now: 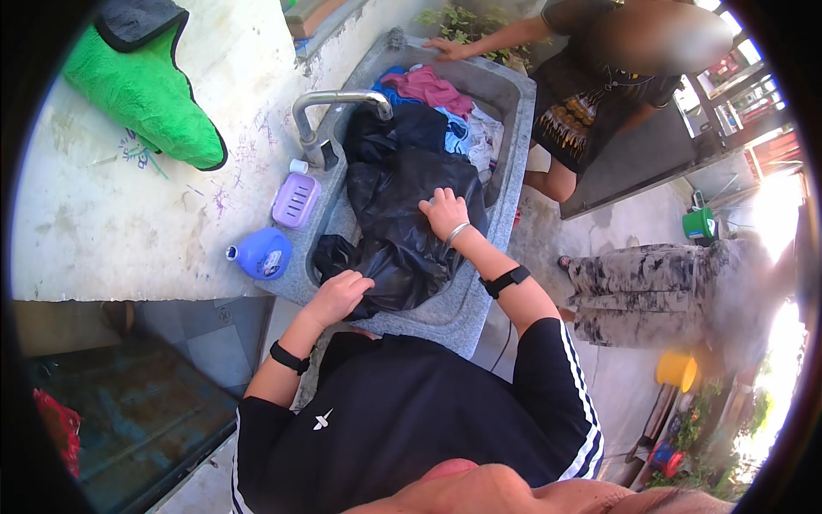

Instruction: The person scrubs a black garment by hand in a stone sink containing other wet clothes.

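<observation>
A wet-looking black jacket or similar black cloth (404,199) is spread over the near part of a grey stone sink (514,141). With fingers curled, my left hand (340,297) grips its near left edge, close to the sink's front rim. My right hand (445,215) rests on the middle of the cloth, fingers bent; whether it pinches the fabric is hidden. Beyond the black cloth lie a pink cloth (433,90), a light blue cloth (457,133) and a whitish cloth (485,138), all inside the sink. A chrome faucet (340,99) arches over the black cloth.
On the left rim stand a purple soap dish (297,200) and a blue detergent bottle (263,254). Green plush cloth (141,96) lies on the pale counter (83,225). One person's hand (449,49) touches the far rim; another person (642,295) stands to the right.
</observation>
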`<action>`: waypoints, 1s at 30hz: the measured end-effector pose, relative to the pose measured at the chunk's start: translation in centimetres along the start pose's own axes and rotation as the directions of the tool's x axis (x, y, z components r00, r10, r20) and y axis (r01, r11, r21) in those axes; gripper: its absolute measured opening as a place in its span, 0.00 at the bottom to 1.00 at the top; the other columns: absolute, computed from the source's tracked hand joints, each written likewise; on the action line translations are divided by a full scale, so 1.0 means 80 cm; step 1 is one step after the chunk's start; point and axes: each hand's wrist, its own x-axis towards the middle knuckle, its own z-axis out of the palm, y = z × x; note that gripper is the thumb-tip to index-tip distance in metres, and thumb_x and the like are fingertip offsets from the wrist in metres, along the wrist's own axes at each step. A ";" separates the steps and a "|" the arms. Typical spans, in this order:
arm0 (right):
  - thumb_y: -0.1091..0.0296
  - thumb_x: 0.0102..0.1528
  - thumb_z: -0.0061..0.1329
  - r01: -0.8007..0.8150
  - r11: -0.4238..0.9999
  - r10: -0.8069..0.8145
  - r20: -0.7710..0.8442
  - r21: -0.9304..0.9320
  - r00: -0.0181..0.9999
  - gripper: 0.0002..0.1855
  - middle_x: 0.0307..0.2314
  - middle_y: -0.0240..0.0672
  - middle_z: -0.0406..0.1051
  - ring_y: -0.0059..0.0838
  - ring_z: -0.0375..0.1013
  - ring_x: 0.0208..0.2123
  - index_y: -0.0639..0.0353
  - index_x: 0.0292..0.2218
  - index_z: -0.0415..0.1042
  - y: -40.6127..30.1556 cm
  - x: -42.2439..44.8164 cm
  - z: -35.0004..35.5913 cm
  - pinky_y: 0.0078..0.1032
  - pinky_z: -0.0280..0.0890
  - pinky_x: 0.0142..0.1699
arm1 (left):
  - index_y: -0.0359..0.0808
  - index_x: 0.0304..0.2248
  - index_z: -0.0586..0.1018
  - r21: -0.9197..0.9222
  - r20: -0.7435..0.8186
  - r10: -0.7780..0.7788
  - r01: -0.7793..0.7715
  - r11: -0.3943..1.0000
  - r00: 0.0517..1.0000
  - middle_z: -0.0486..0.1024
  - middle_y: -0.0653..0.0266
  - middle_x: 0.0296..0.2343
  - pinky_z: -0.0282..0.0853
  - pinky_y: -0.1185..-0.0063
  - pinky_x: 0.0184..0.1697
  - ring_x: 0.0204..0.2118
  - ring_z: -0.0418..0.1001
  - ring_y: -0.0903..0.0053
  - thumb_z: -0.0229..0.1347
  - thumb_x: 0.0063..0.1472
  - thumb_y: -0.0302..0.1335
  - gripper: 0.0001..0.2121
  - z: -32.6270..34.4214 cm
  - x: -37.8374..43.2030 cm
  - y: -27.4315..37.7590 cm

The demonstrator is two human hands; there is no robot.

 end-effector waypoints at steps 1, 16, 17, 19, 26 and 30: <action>0.67 0.49 0.42 -0.006 1.000 0.005 -0.036 -0.012 0.999 0.09 0.33 0.39 0.62 0.39 0.62 0.40 0.44 0.34 0.70 0.004 -0.001 -0.004 0.36 0.63 0.37 | 0.34 0.30 0.72 -0.004 -0.034 -0.029 0.029 1.000 0.999 0.67 0.61 0.23 0.67 0.75 0.33 0.28 0.68 0.67 0.50 0.45 0.17 0.09 -0.009 0.000 0.003; 0.69 0.44 0.42 -0.019 0.981 0.082 -0.326 0.193 0.942 0.16 0.28 0.35 0.64 0.35 0.65 0.34 0.58 0.38 0.67 -0.067 -0.050 0.038 0.31 0.62 0.33 | 0.29 0.39 0.67 0.098 -0.039 -0.466 0.467 0.879 0.884 0.64 0.47 0.42 0.60 0.65 0.47 0.45 0.64 0.54 0.51 0.46 0.22 0.17 -0.011 -0.024 0.010; 0.68 0.44 0.43 0.054 0.988 -0.009 -0.292 0.145 0.957 0.19 0.29 0.34 0.64 0.32 0.65 0.34 0.62 0.40 0.67 -0.096 -0.057 0.048 0.30 0.61 0.33 | 0.28 0.42 0.66 0.009 -0.141 -0.396 0.401 0.916 0.908 0.62 0.45 0.46 0.59 0.65 0.50 0.47 0.62 0.53 0.52 0.47 0.24 0.21 -0.009 0.000 0.017; 0.66 0.42 0.45 0.305 0.915 -0.253 -0.212 0.266 0.944 0.19 0.29 0.32 0.64 0.31 0.64 0.34 0.60 0.39 0.68 -0.134 -0.064 0.041 0.28 0.61 0.33 | 0.27 0.50 0.59 -0.148 -0.076 -0.442 0.428 0.891 0.894 0.59 0.43 0.49 0.54 0.68 0.55 0.53 0.58 0.54 0.57 0.47 0.27 0.31 0.027 0.014 0.022; 0.62 0.44 0.48 0.459 0.841 -0.332 -0.397 0.287 0.856 0.10 0.25 0.31 0.62 0.31 0.63 0.33 0.52 0.30 0.66 -0.137 -0.015 0.003 0.27 0.57 0.36 | 0.33 0.50 0.63 0.226 0.074 -0.515 0.489 0.843 0.854 0.71 0.59 0.24 0.67 0.70 0.30 0.29 0.72 0.63 0.55 0.52 0.30 0.26 0.098 -0.035 -0.019; 0.59 0.44 0.50 0.513 0.809 -0.480 -0.183 0.286 0.858 0.12 0.26 0.36 0.62 0.36 0.64 0.34 0.54 0.28 0.66 -0.087 0.011 0.083 0.30 0.60 0.39 | 0.43 0.46 0.71 0.187 0.030 -0.410 0.397 0.898 0.912 0.70 0.63 0.18 0.67 0.71 0.22 0.20 0.71 0.67 0.49 0.54 0.24 0.18 0.083 -0.064 -0.011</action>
